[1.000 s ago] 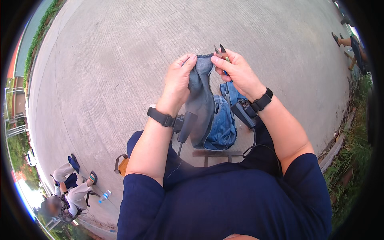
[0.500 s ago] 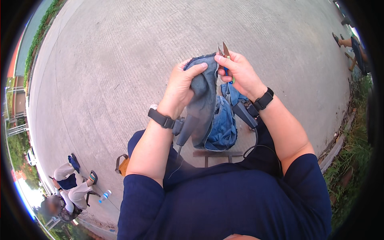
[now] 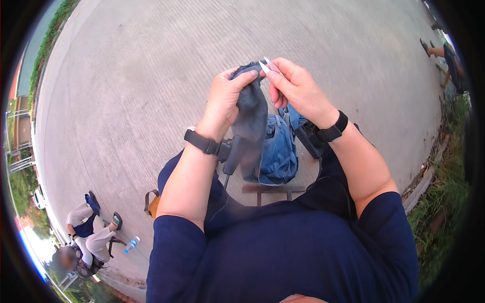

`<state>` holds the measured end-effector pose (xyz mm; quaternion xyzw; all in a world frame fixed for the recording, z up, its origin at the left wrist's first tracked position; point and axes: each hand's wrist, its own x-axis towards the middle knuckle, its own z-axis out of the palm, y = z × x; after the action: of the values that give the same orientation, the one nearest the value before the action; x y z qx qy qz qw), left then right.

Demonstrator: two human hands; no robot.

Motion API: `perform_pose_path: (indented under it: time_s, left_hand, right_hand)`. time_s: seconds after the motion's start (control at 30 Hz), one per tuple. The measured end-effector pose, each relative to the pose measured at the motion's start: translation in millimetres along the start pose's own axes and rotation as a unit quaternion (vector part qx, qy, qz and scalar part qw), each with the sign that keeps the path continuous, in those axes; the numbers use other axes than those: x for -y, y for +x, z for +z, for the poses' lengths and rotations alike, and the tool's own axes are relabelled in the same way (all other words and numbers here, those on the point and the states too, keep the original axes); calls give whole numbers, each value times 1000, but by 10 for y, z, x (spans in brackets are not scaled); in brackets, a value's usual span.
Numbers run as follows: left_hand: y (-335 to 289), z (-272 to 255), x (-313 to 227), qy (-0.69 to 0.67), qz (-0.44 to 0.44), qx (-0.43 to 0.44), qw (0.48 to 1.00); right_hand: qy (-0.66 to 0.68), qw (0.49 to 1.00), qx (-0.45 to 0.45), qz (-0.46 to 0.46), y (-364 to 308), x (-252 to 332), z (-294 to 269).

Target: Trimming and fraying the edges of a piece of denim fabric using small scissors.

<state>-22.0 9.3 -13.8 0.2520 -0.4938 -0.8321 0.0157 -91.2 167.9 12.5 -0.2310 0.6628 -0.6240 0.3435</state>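
My left hand (image 3: 226, 98) is closed on the frayed upper edge of a denim garment (image 3: 251, 108), thumb on top. The garment hangs down between my knees; its greyish-blue inner side and a brighter blue part (image 3: 279, 156) with a pocket both show. My right hand (image 3: 298, 88) is closed around thread snips (image 3: 265, 66), whose two pointed blades stick out past my thumb toward the frayed edge. Their handle is hidden in my palm. Whether the blades touch the cloth, I cannot tell. Each wrist bears a black strap with a dark device.
Under the denim shows a brown wooden stool edge (image 3: 273, 189). A tan bag (image 3: 152, 204) lies by my left leg. Farther left, a person (image 3: 91, 237) sits near a plastic bottle (image 3: 132, 244). Grass (image 3: 437, 217) lines the right; another person's legs show at far right.
The thread snips have turned, their blades now pointing left across the frayed edge, and their coloured handle has gone out of sight. My right hand has shifted slightly left, and the denim's top has bunched up.
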Motion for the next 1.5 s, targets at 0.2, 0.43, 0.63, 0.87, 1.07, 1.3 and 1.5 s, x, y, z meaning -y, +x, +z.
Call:
perform_pose_path:
  time_s: [0.2,0.43,0.63,0.87,1.07,1.3,1.5]
  left_hand:
    - [23,1,25,18,16,19,1000]
    - [-19,14,-12,39,28,29,998]
    - [1,-9,7,34,28,37,998]
    - [6,10,-6,45,33,33,998]
    - [31,-17,33,73,50,40,995]
    - [4,17,9,114,81,33,990]
    - [19,11,22,106,77,29,991]
  right_hand:
    - [-51,999,11,3,-10,-21,-5]
    - [-34,999,30,17,13,-59,-19]
    - [-45,998,33,10,20,-62,-15]
    - [-47,998,28,21,32,-53,-20]
    - [-53,998,18,25,34,-75,-17]
    - [-55,998,14,25,36,-71,-33]
    - [-56,998,22,21,50,-89,-37]
